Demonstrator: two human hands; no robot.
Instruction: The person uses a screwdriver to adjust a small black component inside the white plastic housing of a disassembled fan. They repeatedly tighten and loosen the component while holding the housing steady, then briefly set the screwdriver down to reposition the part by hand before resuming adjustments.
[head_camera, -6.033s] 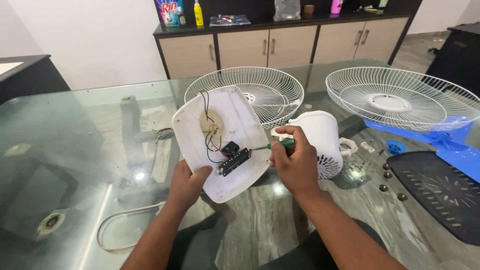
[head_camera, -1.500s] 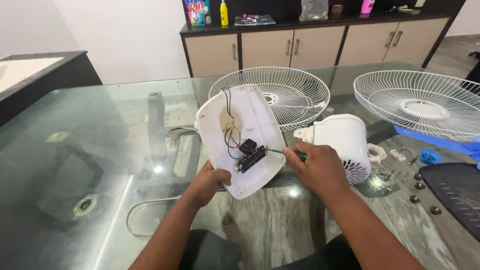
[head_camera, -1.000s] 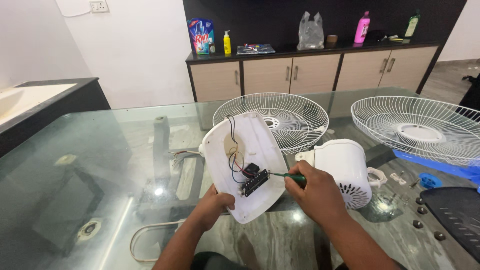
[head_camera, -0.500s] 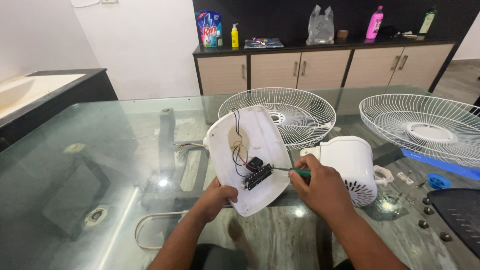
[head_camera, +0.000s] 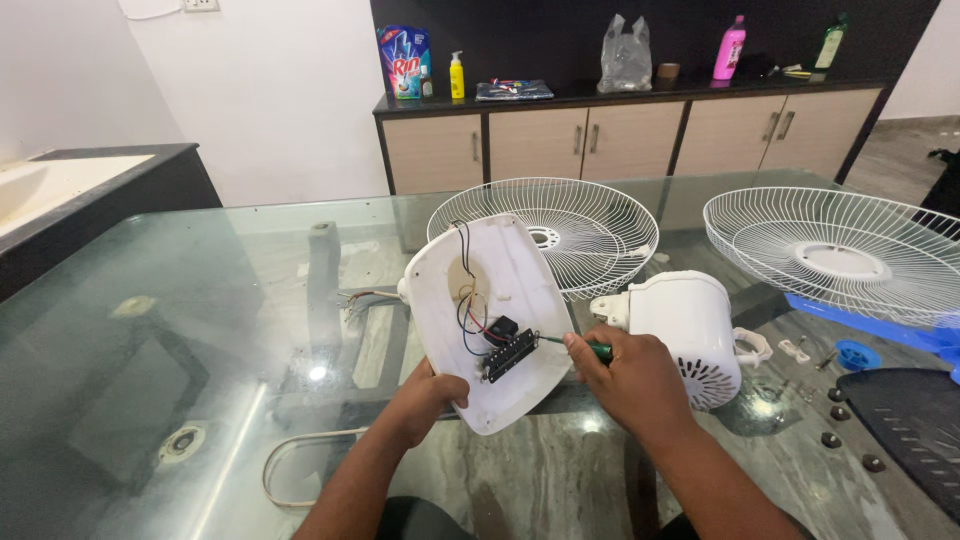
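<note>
**Hands at the white fan base**

Head view: the left hand (head_camera: 425, 398) grips the lower edge of the white fan base (head_camera: 490, 320), fingers closed on it, holding it tilted above the glass table (head_camera: 200, 330); the right hand (head_camera: 630, 375) is closed around a green screwdriver (head_camera: 575, 345), its tip at the black switch block (head_camera: 510, 354); the white motor housing (head_camera: 685, 330) lies just beside.

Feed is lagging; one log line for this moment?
left hand: props white plastic fan base cover | right hand: green-handled screwdriver, tip at black switch block | surface: glass table
</note>
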